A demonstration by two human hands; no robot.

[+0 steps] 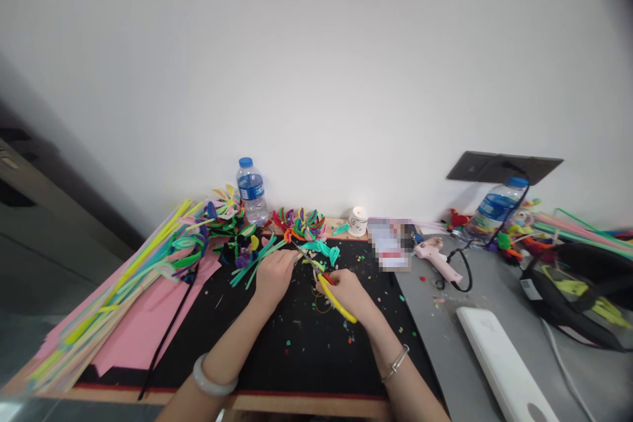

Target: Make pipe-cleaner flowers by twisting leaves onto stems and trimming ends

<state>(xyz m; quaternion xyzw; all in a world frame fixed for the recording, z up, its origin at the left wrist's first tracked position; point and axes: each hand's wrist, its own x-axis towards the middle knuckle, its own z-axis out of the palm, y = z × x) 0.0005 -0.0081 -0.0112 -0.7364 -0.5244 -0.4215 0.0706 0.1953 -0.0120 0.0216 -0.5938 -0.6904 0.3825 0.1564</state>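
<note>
My right hand [349, 293] is closed round scissors with yellow and red handles [340, 306], their grey blades pointing up and left toward my left hand [274, 277]. The fingers of that left hand are pinched together close to the blades; whatever is between them is too small to make out. Just beyond the blades lie bent turquoise pipe cleaner pieces [321, 250]. Beside my left hand, cut green pipe cleaner lengths [254, 262] rest on the black mat [297, 362], which is scattered with small coloured scraps.
Long pipe cleaners [113, 290] lie over pink sheets [133, 336] at left. Behind the mat stand a water bottle [252, 191], multicoloured pipe cleaner shapes [299, 223] and a paper cup [358, 221]. A pink glue gun [440, 260], second bottle [494, 208] and white power strip [504, 362] are right.
</note>
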